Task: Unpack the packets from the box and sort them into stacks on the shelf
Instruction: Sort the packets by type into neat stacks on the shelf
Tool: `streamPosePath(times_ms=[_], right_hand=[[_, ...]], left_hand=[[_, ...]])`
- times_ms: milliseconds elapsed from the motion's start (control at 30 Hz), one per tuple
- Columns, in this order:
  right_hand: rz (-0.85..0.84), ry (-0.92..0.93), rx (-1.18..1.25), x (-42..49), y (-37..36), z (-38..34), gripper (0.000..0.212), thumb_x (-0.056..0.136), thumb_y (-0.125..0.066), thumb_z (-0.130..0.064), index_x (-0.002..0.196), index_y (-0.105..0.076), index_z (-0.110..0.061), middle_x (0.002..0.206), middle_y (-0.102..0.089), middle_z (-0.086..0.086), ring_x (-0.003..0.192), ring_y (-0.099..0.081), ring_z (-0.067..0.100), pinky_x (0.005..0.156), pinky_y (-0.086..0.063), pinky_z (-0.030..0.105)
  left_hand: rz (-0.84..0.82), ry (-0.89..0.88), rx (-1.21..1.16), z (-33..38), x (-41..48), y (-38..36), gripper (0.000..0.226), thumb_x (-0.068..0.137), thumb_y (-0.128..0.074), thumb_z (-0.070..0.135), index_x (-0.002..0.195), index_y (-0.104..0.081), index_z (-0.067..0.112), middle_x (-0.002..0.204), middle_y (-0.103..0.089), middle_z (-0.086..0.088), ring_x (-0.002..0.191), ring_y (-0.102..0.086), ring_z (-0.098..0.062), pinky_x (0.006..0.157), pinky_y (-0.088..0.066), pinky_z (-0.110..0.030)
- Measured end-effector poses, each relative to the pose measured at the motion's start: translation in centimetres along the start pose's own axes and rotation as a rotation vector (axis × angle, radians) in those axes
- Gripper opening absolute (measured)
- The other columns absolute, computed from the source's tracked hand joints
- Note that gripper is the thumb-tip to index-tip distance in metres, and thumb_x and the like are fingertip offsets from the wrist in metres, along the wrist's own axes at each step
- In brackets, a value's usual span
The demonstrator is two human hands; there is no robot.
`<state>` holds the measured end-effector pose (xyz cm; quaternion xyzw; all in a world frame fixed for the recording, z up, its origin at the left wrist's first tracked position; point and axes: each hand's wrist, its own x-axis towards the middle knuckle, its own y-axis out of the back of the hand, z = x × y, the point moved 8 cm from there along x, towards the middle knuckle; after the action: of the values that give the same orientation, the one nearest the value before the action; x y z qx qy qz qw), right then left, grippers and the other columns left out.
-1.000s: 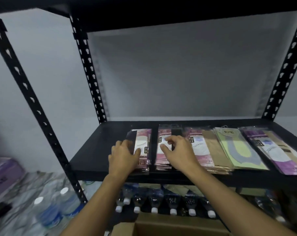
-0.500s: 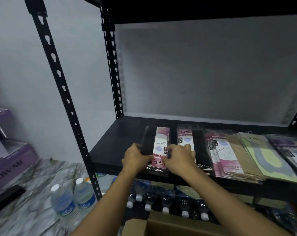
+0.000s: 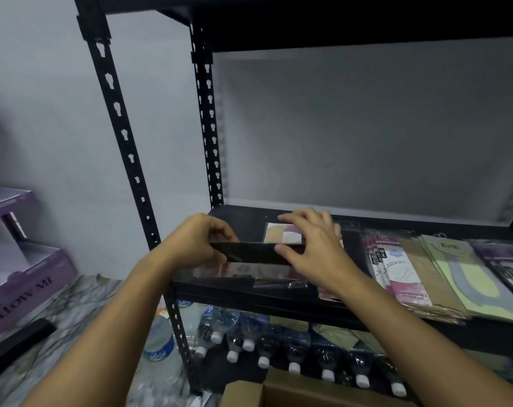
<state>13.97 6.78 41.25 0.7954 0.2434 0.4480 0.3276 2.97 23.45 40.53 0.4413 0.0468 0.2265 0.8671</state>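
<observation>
Left hand (image 3: 196,242) curled round the left end of a long dark flat plastic packet (image 3: 249,252); right hand (image 3: 314,248) pinching its right end, thumb on the near face, fingers arched over the top. Held level, just above a glossy pink-tinted pile (image 3: 243,271) at the front left of the black metal shelf (image 3: 249,293). Half-hidden at 12 o'clock, a beige-and-purple packet (image 3: 281,234). At 3 o'clock, pink-and-white packets (image 3: 396,268), then a lime-green packet (image 3: 466,277). At 6 o'clock, white-capped water bottles (image 3: 264,342) and an open brown cardboard box (image 3: 293,392).

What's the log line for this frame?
left hand: grips packet | right hand: pinches packet | packet: held over left stack on shelf
</observation>
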Motion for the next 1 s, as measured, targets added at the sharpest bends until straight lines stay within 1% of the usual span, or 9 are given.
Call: streamPosePath(times_ms=[100, 233, 300, 367, 467, 533, 667, 800, 1000], right_hand=[[-0.092, 0.077, -0.094, -0.1, -1.0, -1.3, 0.049, 0.082, -0.066, -0.045, 0.128, -0.052, -0.036, 0.121, -0.046, -0.018, 0.115, -0.029, 0.008, 0.092, -0.020, 0.029], [-0.147, 0.019, 0.000, 0.0, -2.0, -1.3, 0.010, 0.084, -0.068, -0.033, 0.094, -0.069, -0.030, 0.094, -0.064, -0.016, 0.097, -0.052, 0.009, 0.091, -0.034, 0.031], [-0.140, -0.043, 0.135, 0.0, -1.9, -1.2, 0.004, 0.083, -0.070, -0.025, 0.085, -0.068, -0.028, 0.085, -0.064, -0.013, 0.083, -0.056, 0.004, 0.078, -0.041, 0.024], [-0.092, -0.085, 0.213, 0.1, -1.2, -1.1, 0.007, 0.083, -0.071, -0.020, 0.083, -0.067, -0.025, 0.084, -0.064, -0.011, 0.079, -0.056, 0.001, 0.068, -0.040, 0.015], [0.004, -0.173, 0.376, 0.1, 0.2, -0.6, 0.008, 0.083, -0.071, -0.015, 0.084, -0.068, -0.022, 0.081, -0.066, -0.011, 0.075, -0.058, -0.001, 0.061, -0.041, 0.005], [0.052, -0.248, 0.526, 0.1, 0.6, 0.0, 0.012, 0.083, -0.071, -0.014, 0.081, -0.066, -0.024, 0.079, -0.067, -0.009, 0.074, -0.061, 0.003, 0.065, -0.046, 0.010], [0.131, -0.359, 0.811, -0.6, 0.4, 0.8, 0.012, 0.083, -0.071, -0.012, 0.084, -0.068, -0.024, 0.084, -0.071, -0.005, 0.082, -0.067, 0.010, 0.074, -0.054, 0.024], [0.192, -0.431, 0.998, -1.4, -0.2, 1.2, 0.018, 0.084, -0.069, -0.004, 0.080, -0.066, -0.022, 0.072, -0.071, -0.011, 0.073, -0.067, 0.000, 0.064, -0.051, 0.014], [0.196, -0.504, 1.098, -2.8, -1.4, 1.8, 0.016, 0.083, -0.069, -0.009, 0.090, -0.065, -0.022, 0.090, -0.070, 0.000, 0.088, -0.068, 0.013, 0.076, -0.055, 0.024]], left_hand=[[-0.023, -0.038, 0.004, 1.3, -0.4, 1.3, 0.033, 0.068, -0.079, -0.008, 0.082, -0.074, 0.021, 0.073, -0.074, 0.014, 0.073, -0.071, -0.002, 0.067, -0.054, -0.019], [0.011, -0.059, -0.016, 1.9, -0.9, 2.1, 0.031, 0.067, -0.082, -0.004, 0.084, -0.075, 0.022, 0.075, -0.074, 0.011, 0.074, -0.070, 0.000, 0.065, -0.052, -0.013], [0.130, -0.086, 0.008, 1.9, -1.4, 3.0, 0.037, 0.065, -0.087, 0.007, 0.094, -0.073, 0.026, 0.086, -0.073, 0.012, 0.081, -0.066, 0.002, 0.072, -0.049, -0.012], [0.328, -0.122, 0.016, 1.2, -2.2, 4.6, 0.057, 0.061, -0.090, 0.021, 0.112, -0.066, 0.032, 0.105, -0.067, 0.014, 0.095, -0.060, 0.000, 0.084, -0.046, -0.019], [0.575, -0.131, -0.180, -0.9, -4.0, 6.0, 0.085, 0.057, -0.091, 0.030, 0.131, -0.050, 0.036, 0.120, -0.057, 0.010, 0.105, -0.056, -0.006, 0.089, -0.043, -0.024], [0.629, -0.061, -0.383, -2.5, -4.8, 5.0, 0.087, 0.060, -0.089, 0.033, 0.134, -0.043, 0.035, 0.125, -0.053, 0.006, 0.108, -0.057, -0.010, 0.090, -0.047, -0.028], [0.455, 0.042, -0.689, -3.5, -4.7, 0.2, 0.076, 0.065, -0.085, 0.047, 0.129, -0.047, 0.035, 0.123, -0.060, 0.004, 0.102, -0.067, -0.012, 0.089, -0.056, -0.041], [0.312, 0.032, -0.877, -2.0, -4.3, -3.1, 0.060, 0.074, -0.077, 0.028, 0.128, -0.051, 0.029, 0.119, -0.067, -0.005, 0.100, -0.071, -0.021, 0.084, -0.059, -0.045], [0.266, 0.044, -0.950, -0.1, -3.9, -5.3, 0.042, 0.086, -0.068, 0.003, 0.122, -0.054, 0.019, 0.098, -0.074, -0.008, 0.092, -0.073, -0.027, 0.080, -0.059, -0.048]])
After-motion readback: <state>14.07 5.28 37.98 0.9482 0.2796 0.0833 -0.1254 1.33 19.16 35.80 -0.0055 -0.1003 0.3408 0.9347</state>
